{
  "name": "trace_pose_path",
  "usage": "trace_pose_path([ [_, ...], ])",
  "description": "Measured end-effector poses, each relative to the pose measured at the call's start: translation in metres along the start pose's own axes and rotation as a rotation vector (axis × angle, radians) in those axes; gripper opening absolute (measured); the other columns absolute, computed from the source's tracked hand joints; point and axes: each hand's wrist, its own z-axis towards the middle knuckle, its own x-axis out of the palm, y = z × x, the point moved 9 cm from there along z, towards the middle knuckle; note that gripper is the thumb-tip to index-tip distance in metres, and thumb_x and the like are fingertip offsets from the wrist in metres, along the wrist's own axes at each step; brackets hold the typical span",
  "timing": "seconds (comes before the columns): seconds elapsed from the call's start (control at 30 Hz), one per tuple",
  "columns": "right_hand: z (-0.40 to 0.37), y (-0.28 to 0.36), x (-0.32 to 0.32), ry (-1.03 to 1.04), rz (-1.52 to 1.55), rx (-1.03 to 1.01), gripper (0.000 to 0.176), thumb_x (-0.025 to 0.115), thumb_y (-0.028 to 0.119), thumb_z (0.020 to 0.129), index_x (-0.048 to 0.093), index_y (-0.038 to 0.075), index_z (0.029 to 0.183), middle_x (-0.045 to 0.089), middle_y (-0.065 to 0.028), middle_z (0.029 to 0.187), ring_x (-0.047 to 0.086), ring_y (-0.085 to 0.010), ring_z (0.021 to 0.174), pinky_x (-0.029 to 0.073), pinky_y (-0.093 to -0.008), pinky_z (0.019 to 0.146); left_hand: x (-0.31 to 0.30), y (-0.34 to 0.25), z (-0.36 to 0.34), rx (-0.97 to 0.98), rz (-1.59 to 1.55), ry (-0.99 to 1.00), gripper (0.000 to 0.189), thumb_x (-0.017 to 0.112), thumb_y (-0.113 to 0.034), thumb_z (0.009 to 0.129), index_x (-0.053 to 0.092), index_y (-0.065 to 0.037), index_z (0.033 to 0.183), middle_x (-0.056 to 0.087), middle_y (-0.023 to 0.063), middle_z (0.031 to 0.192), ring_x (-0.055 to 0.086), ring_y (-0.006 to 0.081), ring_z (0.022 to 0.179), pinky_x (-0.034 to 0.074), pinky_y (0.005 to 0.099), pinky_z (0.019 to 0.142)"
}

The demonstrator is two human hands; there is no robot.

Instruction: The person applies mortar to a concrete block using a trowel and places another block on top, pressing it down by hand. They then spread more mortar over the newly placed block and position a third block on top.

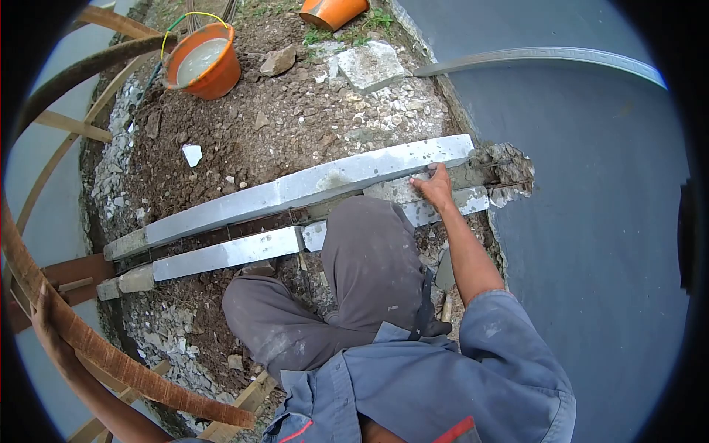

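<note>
Two rows of pale blocks run across the ground, a far row (317,183) and a near row (229,252), with a narrow gap and thin rods between them. My right hand (436,188) rests at the right end of the far row, its fingers bent against the block's near side, beside rough mortar (399,190) in the gap. At the far left, my left hand (44,314) is wrapped round a curved wooden board (96,341). A trowel (444,272) lies beside my bent knee, partly hidden.
An orange bucket (214,77) of greyish liquid stands at the upper left; another orange bucket (332,10) lies tipped at the top. A flat stone slab (371,65) sits on the rubble. A long metal straightedge (546,54) crosses the grey floor (591,177). Wooden framing (74,125) is on the left.
</note>
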Motion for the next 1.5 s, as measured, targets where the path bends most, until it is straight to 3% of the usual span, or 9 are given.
trace_pose_path([
  [0.13, 0.004, -0.018, 0.008, 0.039, -0.044, 0.115, 0.076, 0.089, 0.035, 0.060, 0.054, -0.001, 0.117, 0.061, -0.0210, 0.116, 0.058, -0.0316, 0.112, 0.046, -0.0374, 0.094, 0.008, -0.010, -0.006, 0.026, 0.022, -0.021, 0.041, 0.074, -0.033, 0.086, 0.062, -0.002, 0.109, 0.062, 0.0035, 0.091, 0.059, 0.0116, 0.080, 0.047, 0.0266, 0.072],
  [0.37, 0.002, -0.007, 0.008, 0.094, -0.116, 0.199, 0.079, 0.089, 0.036, 0.060, 0.053, 0.000, 0.119, 0.060, -0.0225, 0.120, 0.056, -0.0347, 0.116, 0.044, -0.0398, 0.099, 0.010, -0.008, -0.008, -0.001, -0.028, -0.010, 0.038, 0.073, -0.033, 0.086, 0.063, -0.003, 0.107, 0.062, 0.0022, 0.088, 0.059, 0.0107, 0.078, 0.047, 0.0254, 0.070],
  [0.47, -0.009, 0.009, 0.017, 0.125, -0.062, 0.147, 0.084, 0.090, 0.037, 0.059, 0.048, 0.002, 0.122, 0.057, -0.0214, 0.122, 0.055, -0.0351, 0.116, 0.043, -0.0431, 0.100, 0.008, -0.009, -0.008, 0.008, 0.040, -0.013, 0.038, 0.073, -0.033, 0.086, 0.063, -0.003, 0.107, 0.062, 0.0020, 0.087, 0.059, 0.0110, 0.077, 0.047, 0.0255, 0.069],
  [0.53, -0.024, 0.046, 0.021, 0.060, -0.148, -0.064, 0.082, 0.091, 0.035, 0.060, 0.045, 0.003, 0.120, 0.056, -0.0207, 0.117, 0.054, -0.0358, 0.114, 0.044, -0.0415, 0.096, 0.005, -0.009, -0.006, 0.011, 0.039, -0.047, 0.038, 0.073, -0.033, 0.086, 0.063, -0.004, 0.109, 0.062, 0.0020, 0.087, 0.059, 0.0114, 0.076, 0.047, 0.0258, 0.069],
  [0.67, -0.043, 0.069, 0.028, 0.024, -0.150, -0.136, 0.089, 0.090, 0.034, 0.062, 0.039, 0.002, 0.128, 0.053, -0.0242, 0.118, 0.053, -0.0402, 0.114, 0.044, -0.0446, 0.098, -0.002, -0.004, 0.001, -0.017, 0.042, -0.004, 0.039, 0.073, -0.032, 0.086, 0.062, -0.004, 0.112, 0.063, 0.0026, 0.090, 0.060, 0.0116, 0.079, 0.048, 0.0261, 0.071],
  [0.77, -0.047, 0.071, 0.032, 0.126, -0.227, -0.071, 0.090, 0.089, 0.032, 0.063, 0.038, 0.001, 0.130, 0.052, -0.0272, 0.120, 0.053, -0.0412, 0.113, 0.045, -0.0451, 0.097, 0.000, -0.005, -0.001, -0.024, 0.028, -0.015, 0.040, 0.072, -0.031, 0.087, 0.062, -0.004, 0.113, 0.064, 0.0033, 0.092, 0.060, 0.0117, 0.082, 0.048, 0.0264, 0.073],
  [1.03, -0.049, 0.088, 0.026, 0.101, -0.201, -0.087, 0.084, 0.083, 0.025, 0.065, 0.037, -0.001, 0.131, 0.054, -0.0293, 0.118, 0.054, -0.0430, 0.111, 0.046, -0.0461, 0.095, 0.003, -0.007, -0.004, -0.060, 0.005, 0.023, 0.039, 0.070, -0.030, 0.089, 0.060, -0.003, 0.115, 0.064, 0.0037, 0.097, 0.060, 0.0114, 0.084, 0.048, 0.0262, 0.075],
  [1.3, -0.057, 0.121, -0.047, 0.016, -0.233, -0.153, 0.084, 0.081, 0.026, 0.066, 0.037, 0.001, 0.132, 0.054, -0.0277, 0.116, 0.056, -0.0418, 0.108, 0.048, -0.0460, 0.092, 0.008, -0.012, -0.007, -0.008, -0.039, 0.046, 0.037, 0.066, -0.029, 0.092, 0.060, -0.002, 0.116, 0.064, 0.0046, 0.099, 0.061, 0.0119, 0.085, 0.050, 0.0261, 0.077],
  [1.5, -0.066, 0.145, -0.144, -0.098, -0.165, -0.158, 0.078, 0.081, 0.026, 0.064, 0.044, 0.002, 0.129, 0.060, -0.0255, 0.111, 0.062, -0.0379, 0.102, 0.049, -0.0435, 0.089, 0.018, -0.017, -0.012, -0.015, -0.057, 0.076, 0.037, 0.066, -0.029, 0.092, 0.060, -0.002, 0.116, 0.064, 0.0047, 0.099, 0.061, 0.0115, 0.085, 0.049, 0.0255, 0.077],
])
